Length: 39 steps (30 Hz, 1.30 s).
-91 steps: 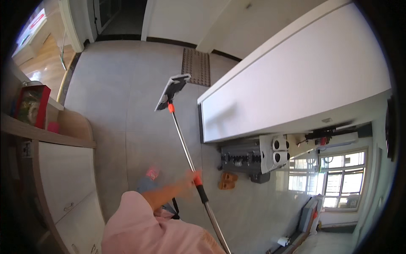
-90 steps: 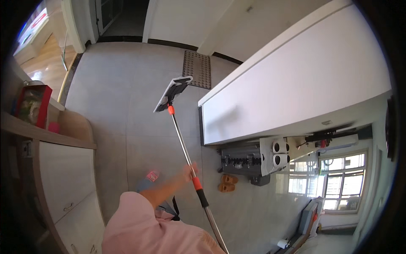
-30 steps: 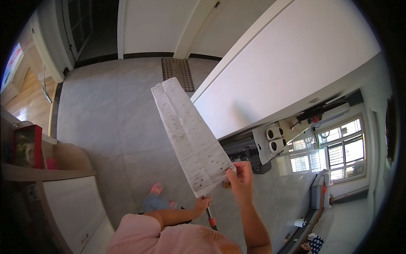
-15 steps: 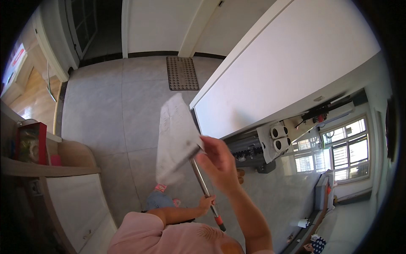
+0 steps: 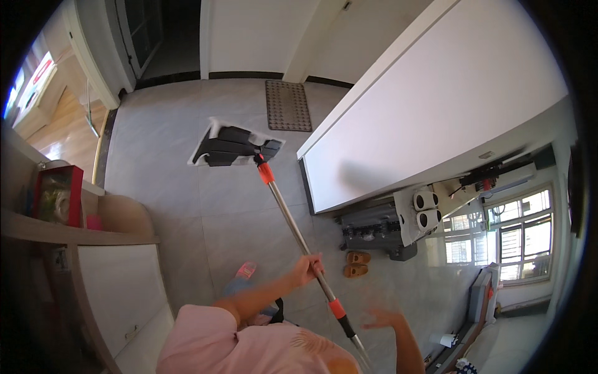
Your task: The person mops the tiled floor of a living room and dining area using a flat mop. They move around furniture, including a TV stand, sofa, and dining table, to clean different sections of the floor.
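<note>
Mop with a silver metal pole and orange collars (image 5: 293, 218) is held partway up the pole by the left hand (image 5: 306, 269), fingers wrapped closed around it; the right hand (image 5: 383, 319) hovers open and empty just beside the lower orange collar. Further out, the flat mop head (image 5: 235, 145) rests on the grey tiled floor (image 5: 162, 187) near a dark doormat (image 5: 288, 105), apparently ready for mopping, though no wet streaks show.
</note>
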Tool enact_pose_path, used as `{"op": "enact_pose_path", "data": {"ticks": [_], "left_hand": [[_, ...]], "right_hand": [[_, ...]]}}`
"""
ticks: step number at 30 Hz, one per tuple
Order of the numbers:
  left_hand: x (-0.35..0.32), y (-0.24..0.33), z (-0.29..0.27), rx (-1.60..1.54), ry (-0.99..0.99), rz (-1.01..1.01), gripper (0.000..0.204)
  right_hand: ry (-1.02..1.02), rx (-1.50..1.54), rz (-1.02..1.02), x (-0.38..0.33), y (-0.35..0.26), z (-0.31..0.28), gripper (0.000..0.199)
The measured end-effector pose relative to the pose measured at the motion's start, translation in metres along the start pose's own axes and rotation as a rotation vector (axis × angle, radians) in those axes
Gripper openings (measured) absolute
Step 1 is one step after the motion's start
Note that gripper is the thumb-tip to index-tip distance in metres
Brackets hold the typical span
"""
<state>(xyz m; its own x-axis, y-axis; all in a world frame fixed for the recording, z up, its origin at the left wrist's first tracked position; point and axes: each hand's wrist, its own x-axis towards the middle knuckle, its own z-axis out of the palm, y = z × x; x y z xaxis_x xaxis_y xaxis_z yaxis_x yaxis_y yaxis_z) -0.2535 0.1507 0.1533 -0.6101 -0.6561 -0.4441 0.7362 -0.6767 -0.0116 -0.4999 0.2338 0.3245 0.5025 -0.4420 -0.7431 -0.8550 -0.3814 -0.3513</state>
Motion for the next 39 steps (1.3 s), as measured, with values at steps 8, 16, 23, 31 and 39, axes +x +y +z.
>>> {"op": "enact_pose_path", "data": {"ticks": [8,16,23,31,39], "left_hand": [[0.013,0.047,-0.030,-0.379,-0.396,0.069,0.025],[-0.035,0.049,-0.063,-0.323,0.237,-0.172,0.018],[-0.009,0.019,-0.182,-0.345,0.335,0.132,0.011],[-0.050,0.115,-0.254,-0.249,0.652,0.439,0.022],[-0.086,0.173,-0.272,-0.487,0.548,0.891,0.029]], "right_hand": [[-0.443,1.299,0.684,-0.084,-0.032,0.009,0.035],[0.010,0.671,0.493,-0.002,-0.065,-0.027,0.022],[0.039,0.052,0.208,0.141,-0.078,-0.047,0.030],[-0.165,-0.550,0.239,0.182,-0.164,-0.152,0.039],[0.327,-1.005,-0.081,0.153,-0.239,-0.179,0.029]]}}
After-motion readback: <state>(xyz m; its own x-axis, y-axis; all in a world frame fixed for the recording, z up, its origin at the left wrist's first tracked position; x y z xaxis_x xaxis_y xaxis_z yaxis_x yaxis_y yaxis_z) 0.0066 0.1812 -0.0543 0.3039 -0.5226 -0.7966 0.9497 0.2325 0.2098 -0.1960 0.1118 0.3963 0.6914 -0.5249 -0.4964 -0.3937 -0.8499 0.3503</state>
